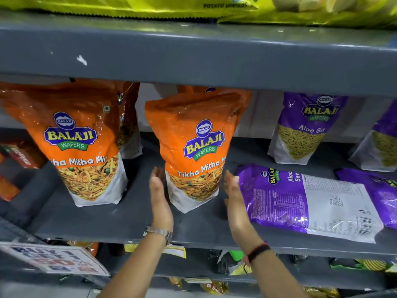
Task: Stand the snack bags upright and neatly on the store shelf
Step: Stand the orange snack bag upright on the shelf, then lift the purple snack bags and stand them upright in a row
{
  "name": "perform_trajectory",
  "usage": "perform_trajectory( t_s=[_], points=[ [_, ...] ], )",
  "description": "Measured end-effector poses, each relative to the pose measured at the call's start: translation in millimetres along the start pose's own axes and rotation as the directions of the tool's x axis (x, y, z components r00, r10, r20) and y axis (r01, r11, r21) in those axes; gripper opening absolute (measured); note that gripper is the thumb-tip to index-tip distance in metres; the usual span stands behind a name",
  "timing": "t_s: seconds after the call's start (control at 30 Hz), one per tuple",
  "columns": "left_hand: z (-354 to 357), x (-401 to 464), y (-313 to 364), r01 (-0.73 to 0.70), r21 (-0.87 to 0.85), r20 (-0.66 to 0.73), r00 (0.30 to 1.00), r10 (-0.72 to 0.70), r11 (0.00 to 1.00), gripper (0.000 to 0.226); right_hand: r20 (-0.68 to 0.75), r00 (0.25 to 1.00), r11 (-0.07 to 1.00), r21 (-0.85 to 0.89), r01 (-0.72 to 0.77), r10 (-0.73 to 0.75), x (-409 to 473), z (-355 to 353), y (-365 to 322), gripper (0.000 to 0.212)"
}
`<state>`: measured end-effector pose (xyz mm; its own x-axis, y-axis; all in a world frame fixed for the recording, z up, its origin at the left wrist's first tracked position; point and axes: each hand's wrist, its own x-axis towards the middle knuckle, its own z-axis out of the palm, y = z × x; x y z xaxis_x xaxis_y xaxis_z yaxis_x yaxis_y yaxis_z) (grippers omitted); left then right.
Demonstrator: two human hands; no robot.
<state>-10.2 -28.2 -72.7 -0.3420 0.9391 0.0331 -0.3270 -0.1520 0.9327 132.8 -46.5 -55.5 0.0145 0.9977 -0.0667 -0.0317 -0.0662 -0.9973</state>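
Note:
An orange Tikha Mitha Mix bag [194, 147] stands upright in the middle of the grey shelf [103, 220]. My left hand [160, 201] is flat and open just left of its base. My right hand [233, 196] is flat and open just right of it; neither hand grips the bag. A second orange bag [73, 138] stands upright at the left, with another [129, 123] behind it. A purple Aloo Sev bag [309, 201] lies flat on its face to the right of my right hand. Another purple bag [307, 127] stands upright behind it.
More purple bags sit at the far right, one upright [382, 145] and one lying flat [380, 192]. The upper shelf [193, 54] hangs low over the bag tops and carries yellow-green bags [279, 14]. A price sign [55, 258] hangs at the lower left.

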Motion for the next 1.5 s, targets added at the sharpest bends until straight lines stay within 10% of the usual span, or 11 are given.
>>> perform_trajectory(
  t_s=[0.13,0.43,0.67,0.87,1.0,1.2,1.33,1.5],
  points=[
    [13.2,5.2,-5.8,0.159,0.018,-0.071,0.985,-0.158,0.987,0.039,-0.016,1.000,0.999,-0.032,-0.015,0.014,31.4,-4.5,-15.0,0.064],
    [7.9,15.0,0.0,0.072,0.126,0.196,0.976,-0.096,0.989,0.099,0.066,0.993,0.994,-0.051,0.100,-0.096,-2.1,5.0,-3.6,0.088],
    [40.1,-41.4,-17.3,0.108,0.050,-0.383,0.920,-0.081,0.993,0.057,-0.120,0.989,0.983,-0.171,0.063,-0.084,-1.7,-53.8,-34.7,0.062],
    [126.4,-82.7,-59.6,0.271,-0.066,-0.423,0.864,-0.273,0.960,0.037,-0.031,0.988,0.630,-0.773,0.072,-0.151,31.7,-195.3,-52.1,0.033],
    [180.0,-102.4,-74.4,0.260,-0.170,-0.494,0.813,-0.310,0.951,0.034,0.093,0.992,0.337,-0.940,0.057,0.091,59.1,-275.0,-45.1,0.039],
    [200.1,-114.8,-77.8,0.042,-0.115,-0.656,0.747,-0.108,0.992,0.069,0.230,0.906,0.412,-0.909,0.069,0.355,67.5,-299.8,-59.3,0.049],
    [214.4,-134.2,-86.9,0.132,-0.237,-0.606,0.754,-0.252,0.963,0.072,0.329,0.833,0.528,-0.847,0.053,0.445,67.0,-299.9,-65.3,0.046],
    [239.5,-142.1,-100.5,0.487,-0.454,-0.215,0.752,-0.623,0.746,0.060,0.365,0.803,0.530,-0.845,0.072,0.471,77.6,-303.1,-55.3,0.073]
  ],
)
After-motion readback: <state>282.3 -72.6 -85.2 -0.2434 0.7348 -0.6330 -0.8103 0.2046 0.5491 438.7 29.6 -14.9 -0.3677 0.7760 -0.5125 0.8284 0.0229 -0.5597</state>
